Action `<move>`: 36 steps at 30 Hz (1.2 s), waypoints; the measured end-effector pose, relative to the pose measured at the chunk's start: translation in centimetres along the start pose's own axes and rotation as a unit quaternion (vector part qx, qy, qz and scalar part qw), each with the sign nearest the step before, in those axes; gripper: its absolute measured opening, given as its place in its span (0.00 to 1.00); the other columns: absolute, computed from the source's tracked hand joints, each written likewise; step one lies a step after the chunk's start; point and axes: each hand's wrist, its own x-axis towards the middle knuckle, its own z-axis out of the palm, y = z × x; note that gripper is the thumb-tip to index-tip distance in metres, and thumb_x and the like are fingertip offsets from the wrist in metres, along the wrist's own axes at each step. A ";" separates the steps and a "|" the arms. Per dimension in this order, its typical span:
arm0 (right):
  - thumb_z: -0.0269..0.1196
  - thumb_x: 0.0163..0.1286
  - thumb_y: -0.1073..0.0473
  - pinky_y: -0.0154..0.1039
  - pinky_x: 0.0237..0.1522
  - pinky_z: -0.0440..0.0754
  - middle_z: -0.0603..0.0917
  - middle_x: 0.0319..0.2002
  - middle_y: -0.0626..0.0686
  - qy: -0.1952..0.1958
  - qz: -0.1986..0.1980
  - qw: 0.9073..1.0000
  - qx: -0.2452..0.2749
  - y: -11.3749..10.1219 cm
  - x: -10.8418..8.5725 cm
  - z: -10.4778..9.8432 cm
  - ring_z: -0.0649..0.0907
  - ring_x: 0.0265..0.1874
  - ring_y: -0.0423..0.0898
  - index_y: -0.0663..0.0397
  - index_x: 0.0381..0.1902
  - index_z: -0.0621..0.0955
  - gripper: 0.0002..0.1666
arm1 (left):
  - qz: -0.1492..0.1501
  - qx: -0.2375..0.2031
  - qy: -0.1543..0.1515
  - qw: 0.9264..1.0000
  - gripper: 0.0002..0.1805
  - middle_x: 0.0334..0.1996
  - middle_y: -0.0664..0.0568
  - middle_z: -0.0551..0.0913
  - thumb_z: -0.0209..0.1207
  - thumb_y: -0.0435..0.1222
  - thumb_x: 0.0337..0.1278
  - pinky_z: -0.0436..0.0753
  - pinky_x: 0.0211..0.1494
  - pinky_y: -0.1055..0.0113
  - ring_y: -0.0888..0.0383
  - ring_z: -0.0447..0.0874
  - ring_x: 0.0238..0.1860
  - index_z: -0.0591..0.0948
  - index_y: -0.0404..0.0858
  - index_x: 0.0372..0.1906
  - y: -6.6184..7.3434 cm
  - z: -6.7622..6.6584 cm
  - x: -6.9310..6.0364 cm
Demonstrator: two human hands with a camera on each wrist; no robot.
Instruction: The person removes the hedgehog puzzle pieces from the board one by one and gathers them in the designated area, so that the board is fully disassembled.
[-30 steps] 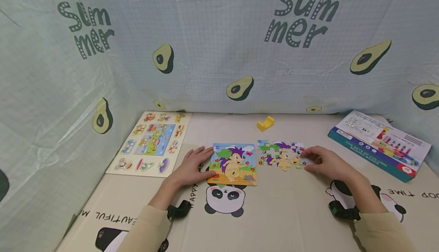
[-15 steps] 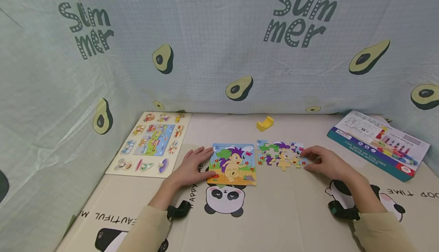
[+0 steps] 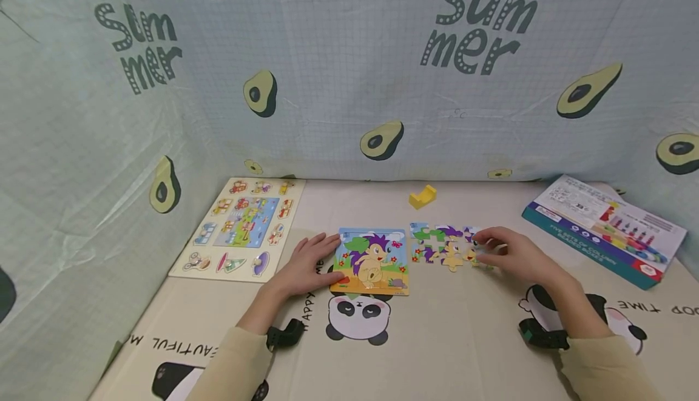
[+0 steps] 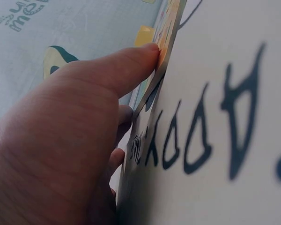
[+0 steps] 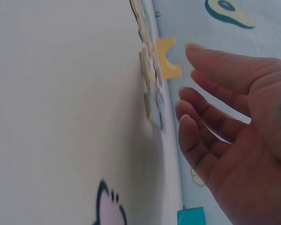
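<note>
My left hand [image 3: 306, 269] rests at the left side of a square hedgehog picture board [image 3: 377, 264]. In the left wrist view its thumb [image 4: 136, 63] touches the face of the board [image 4: 167, 40] near the edge, while the other fingers are partly hidden. Right of the board lie interlocking hedgehog puzzle pieces [image 3: 452, 248], partly joined, with gaps showing the table. Over their right end hovers my right hand [image 3: 513, 255], fingers loosely bent. From the right wrist, a gap shows between thumb and fingertips, nothing held, and the puzzle pieces [image 5: 152, 79] stand apart from the hand [image 5: 234, 112].
A yellow notched block [image 3: 423, 196] sits behind the puzzle pieces. At the far left lies a peg puzzle board [image 3: 289, 207] with vehicle pictures. To the right, a flat box of beads [image 3: 601, 231] lies at an angle. A printed curtain [image 3: 349, 73] borders the back and left.
My right hand has lifted slightly and shifted a little left, now covering more of the rightmost puzzle pieces. The left hand and the hedgehog board stay in place.
</note>
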 end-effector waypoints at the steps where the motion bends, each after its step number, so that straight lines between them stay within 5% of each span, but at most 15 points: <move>1: 0.69 0.69 0.59 0.35 0.48 0.81 0.82 0.52 0.58 -0.001 0.000 1.000 0.001 -0.2 0.1 0.1 0.80 0.48 0.53 0.63 0.59 0.79 0.23 | 0.000 0.000 0.000 1.000 0.46 0.75 0.48 0.65 0.63 0.58 0.59 0.41 0.78 0.43 0.44 0.49 0.78 0.66 0.40 0.77 0.0 0.0 0.0; 36: 0.70 0.68 0.58 0.41 0.47 0.82 0.82 0.50 0.57 -0.066 -0.085 0.992 0.067 -10.3 7.8 8.4 0.80 0.44 0.49 0.62 0.58 0.80 0.24 | 0.003 -0.011 0.000 1.000 0.45 0.76 0.51 0.64 0.65 0.57 0.58 0.41 0.78 0.47 0.47 0.48 0.79 0.67 0.42 0.77 -0.1 -0.2 -0.1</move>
